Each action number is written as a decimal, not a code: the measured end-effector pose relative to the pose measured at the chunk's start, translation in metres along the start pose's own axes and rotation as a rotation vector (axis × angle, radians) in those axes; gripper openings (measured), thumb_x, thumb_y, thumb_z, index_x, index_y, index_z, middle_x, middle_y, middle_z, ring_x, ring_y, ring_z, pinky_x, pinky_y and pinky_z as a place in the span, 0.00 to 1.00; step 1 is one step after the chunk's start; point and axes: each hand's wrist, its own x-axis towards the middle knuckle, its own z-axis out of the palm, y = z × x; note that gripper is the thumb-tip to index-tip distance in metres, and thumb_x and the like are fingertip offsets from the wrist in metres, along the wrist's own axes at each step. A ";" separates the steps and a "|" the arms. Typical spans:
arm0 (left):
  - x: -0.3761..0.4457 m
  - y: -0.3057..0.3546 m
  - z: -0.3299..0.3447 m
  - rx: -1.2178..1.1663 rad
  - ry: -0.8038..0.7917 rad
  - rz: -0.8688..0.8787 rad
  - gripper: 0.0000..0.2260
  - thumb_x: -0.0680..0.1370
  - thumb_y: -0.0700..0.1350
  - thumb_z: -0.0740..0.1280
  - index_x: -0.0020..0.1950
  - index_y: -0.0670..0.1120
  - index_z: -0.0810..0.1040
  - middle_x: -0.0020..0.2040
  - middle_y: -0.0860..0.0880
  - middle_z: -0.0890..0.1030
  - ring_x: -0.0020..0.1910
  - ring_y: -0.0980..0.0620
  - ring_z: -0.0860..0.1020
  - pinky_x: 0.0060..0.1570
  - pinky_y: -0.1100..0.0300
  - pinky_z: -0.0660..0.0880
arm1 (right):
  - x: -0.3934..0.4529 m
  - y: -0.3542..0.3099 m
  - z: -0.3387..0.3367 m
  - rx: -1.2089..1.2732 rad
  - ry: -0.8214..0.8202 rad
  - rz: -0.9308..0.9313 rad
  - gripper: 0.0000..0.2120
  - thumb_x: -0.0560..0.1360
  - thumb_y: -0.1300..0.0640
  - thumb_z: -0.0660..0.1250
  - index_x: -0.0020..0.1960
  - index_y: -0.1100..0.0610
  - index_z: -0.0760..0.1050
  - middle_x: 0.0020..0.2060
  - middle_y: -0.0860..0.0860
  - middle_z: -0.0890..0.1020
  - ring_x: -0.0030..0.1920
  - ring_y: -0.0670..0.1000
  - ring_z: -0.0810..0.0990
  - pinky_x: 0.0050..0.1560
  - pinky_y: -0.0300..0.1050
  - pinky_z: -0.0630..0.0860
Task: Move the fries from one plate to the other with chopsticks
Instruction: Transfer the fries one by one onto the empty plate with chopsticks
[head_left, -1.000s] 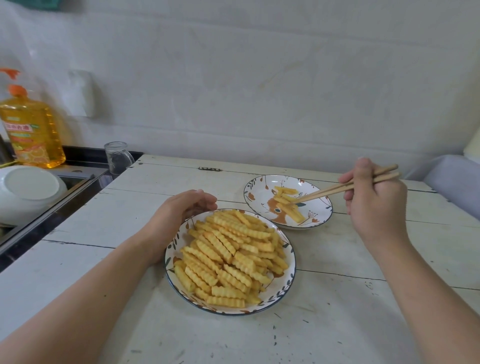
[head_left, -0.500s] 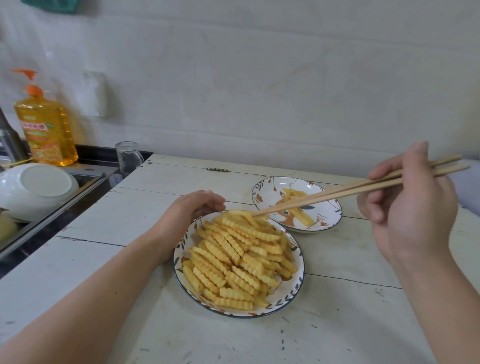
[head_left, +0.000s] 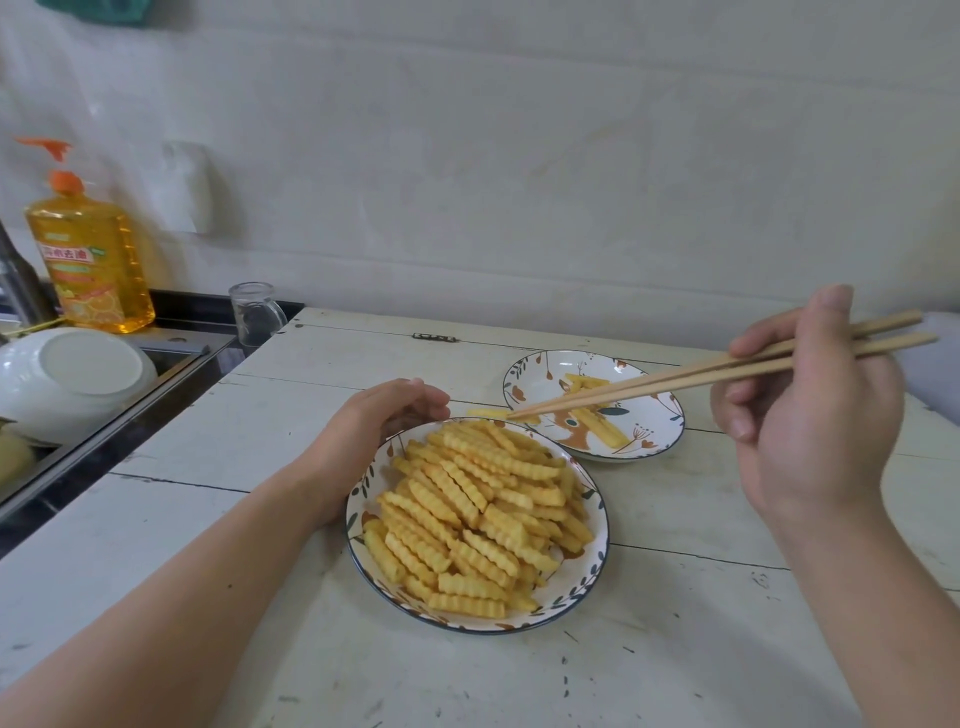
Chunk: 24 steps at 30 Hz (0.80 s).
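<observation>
Whitewashed plank worktop against a pale wall; sink w/ dish soap bottle upper left. Left hand cups the full fries plate, prob. to steady it. Right hand pinches chopsticks, tips nearly closed at a fry between it and the far plate.

I see the wooden chopsticks slanting down from my grip, a single fry pinched at their tips. Just below the tips sits the near plate (heaped with crinkle fries); under the shafts, the far plate holds a few.
</observation>
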 end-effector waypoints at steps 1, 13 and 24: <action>-0.001 0.000 0.000 0.002 0.005 -0.007 0.16 0.84 0.52 0.64 0.56 0.44 0.88 0.57 0.44 0.88 0.61 0.48 0.85 0.70 0.50 0.74 | 0.000 0.003 0.000 -0.010 -0.016 0.016 0.31 0.85 0.47 0.54 0.26 0.52 0.77 0.23 0.48 0.74 0.19 0.49 0.66 0.24 0.38 0.60; -0.003 0.000 0.002 0.018 0.016 -0.018 0.16 0.86 0.49 0.61 0.57 0.43 0.87 0.57 0.46 0.88 0.61 0.50 0.85 0.70 0.50 0.74 | 0.033 0.024 -0.035 -0.341 0.073 -0.004 0.23 0.84 0.47 0.58 0.35 0.57 0.76 0.22 0.48 0.73 0.21 0.47 0.68 0.21 0.36 0.63; 0.000 -0.002 0.001 0.002 0.008 -0.003 0.17 0.86 0.50 0.62 0.58 0.42 0.86 0.57 0.45 0.88 0.59 0.49 0.86 0.61 0.55 0.76 | 0.033 0.050 -0.038 -0.451 -0.071 -0.028 0.26 0.80 0.38 0.58 0.36 0.56 0.78 0.24 0.45 0.77 0.25 0.47 0.73 0.34 0.45 0.69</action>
